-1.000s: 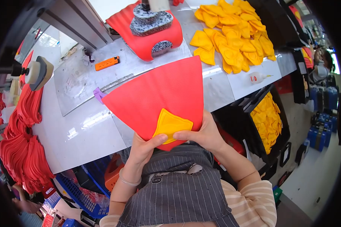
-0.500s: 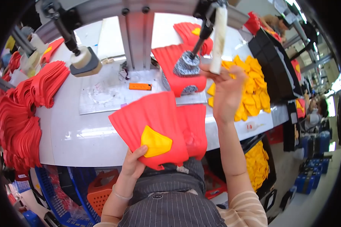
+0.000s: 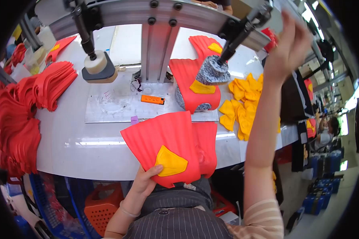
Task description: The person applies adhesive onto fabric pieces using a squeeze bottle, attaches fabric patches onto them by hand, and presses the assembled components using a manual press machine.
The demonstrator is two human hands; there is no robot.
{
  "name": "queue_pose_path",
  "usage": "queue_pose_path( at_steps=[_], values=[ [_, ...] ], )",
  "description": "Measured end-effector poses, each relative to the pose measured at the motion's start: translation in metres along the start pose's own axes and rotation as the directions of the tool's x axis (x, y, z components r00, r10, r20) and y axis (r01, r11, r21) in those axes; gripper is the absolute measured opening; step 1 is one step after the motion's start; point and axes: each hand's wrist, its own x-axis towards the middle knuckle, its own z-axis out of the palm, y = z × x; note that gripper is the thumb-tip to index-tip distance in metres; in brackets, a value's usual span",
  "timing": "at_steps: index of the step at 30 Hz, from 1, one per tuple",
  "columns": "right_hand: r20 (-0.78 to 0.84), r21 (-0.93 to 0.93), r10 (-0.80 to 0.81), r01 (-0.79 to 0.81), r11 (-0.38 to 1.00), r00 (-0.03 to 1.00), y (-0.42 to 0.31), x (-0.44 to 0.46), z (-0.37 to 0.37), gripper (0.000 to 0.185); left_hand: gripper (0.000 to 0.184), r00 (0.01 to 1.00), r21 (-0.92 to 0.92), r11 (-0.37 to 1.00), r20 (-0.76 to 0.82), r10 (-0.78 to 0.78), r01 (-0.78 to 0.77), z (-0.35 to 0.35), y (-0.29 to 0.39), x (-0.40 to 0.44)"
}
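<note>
One red fan-shaped sheet [image 3: 173, 129] with yellow angular patch [image 3: 171, 163] pinched in left hand [image 3: 144, 181]; right hand [image 3: 288, 47] raised, fingers too blurred to tell.

The right hand [image 3: 288, 48] is blurred, and the red piece [image 3: 167, 129] hides most fingers of the left hand [image 3: 144, 181].

Left hand [image 3: 144, 181] gripped a red sheet [image 3: 163, 131] at the near edge of the table, thumb on its yellow patch [image 3: 172, 162]. Right hand [image 3: 289, 47] was raised at far right, blurred, grip unclear. A speckled clamp pad [image 3: 212, 71] stood over a second red sheet [image 3: 183, 75], which was draped on a speckled form [image 3: 180, 99]. Orange lighter [image 3: 152, 99] lay on the metal plate [image 3: 107, 113], left of the form. Yellow pieces [image 3: 245, 109] were heaped right; red stack [image 3: 16, 127] sat far left.
</note>
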Motion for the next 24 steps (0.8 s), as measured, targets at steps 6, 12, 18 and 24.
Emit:
queue_pose_path(
  at_steps=[6,12,18,24],
  values=[
    [0.023,-0.289,0.875,-0.834,0.470,0.484,0.030,-0.239,-0.066,0.038,0.058,1.000,0.030,0.999,-0.012,-0.011,0.011,0.000,0.004,0.010],
    [0.198,-0.056,0.923,-0.937,0.346,0.329,-0.026,-0.206,-0.039,0.060,0.058,0.999,0.055,0.998,-0.045,-0.020,0.023,0.003,0.002,0.016],
    [0.147,0.201,0.933,-0.933,0.298,0.330,-0.014,-0.196,-0.068,0.058,0.058,0.998,0.022,1.000,-0.062,0.023,-0.022,0.005,-0.003,0.021],
    [0.142,0.472,0.943,-0.858,0.204,0.302,0.125,-0.181,-0.086,0.060,0.059,0.998,0.069,0.997,-0.046,-0.031,0.034,0.008,-0.001,0.030]
  ],
)
